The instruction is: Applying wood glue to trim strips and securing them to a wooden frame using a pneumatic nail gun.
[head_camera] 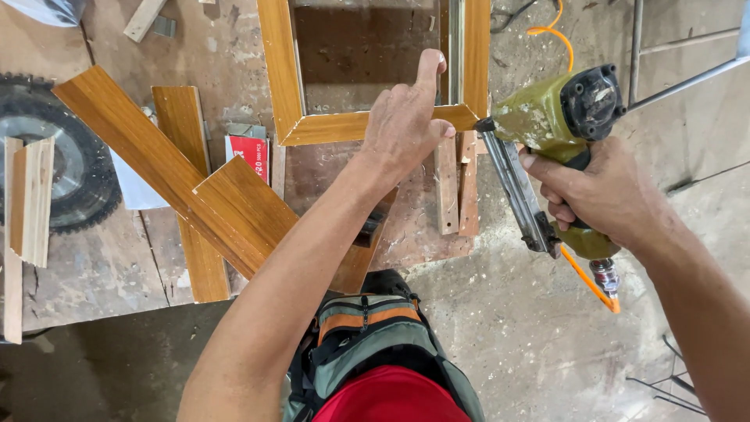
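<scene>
Here, our left hand [406, 125] flat on the wooden frame [367, 123] corner, right-hand [601, 191] fingers clenched around the green nail gun [551, 125].

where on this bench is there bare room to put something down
Bare bench shows at the lower left, between the saw blade and the crossed wood planks. Another patch lies inside the wooden frame. It is crowded at the frame's corner, where the left hand presses and the right hand holds the green nail gun.
</scene>
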